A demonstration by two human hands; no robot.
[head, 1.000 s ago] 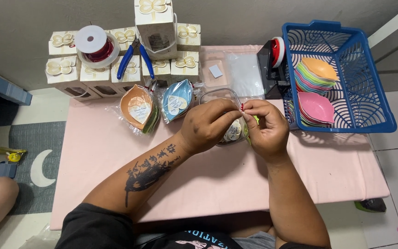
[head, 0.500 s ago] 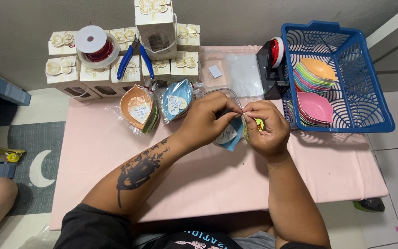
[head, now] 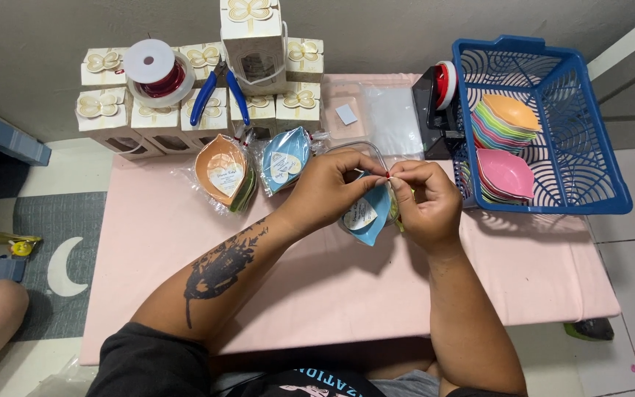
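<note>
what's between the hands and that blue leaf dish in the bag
Nothing separate: both the left hand and right hand already pinch the top of the clear wrap around the blue leaf dish, fingertips meeting above it.

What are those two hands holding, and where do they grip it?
Both the left hand and the right hand pinch the top of a clear bag with a blue leaf-shaped dish inside, fingertips meeting at its gathered neck.

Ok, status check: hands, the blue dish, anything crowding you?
Left hand and right hand pinching together at the top of the bagged blue leaf dish, held above the pink table. Wrapped dishes just left; blue basket right. Nothing blocking.
</note>
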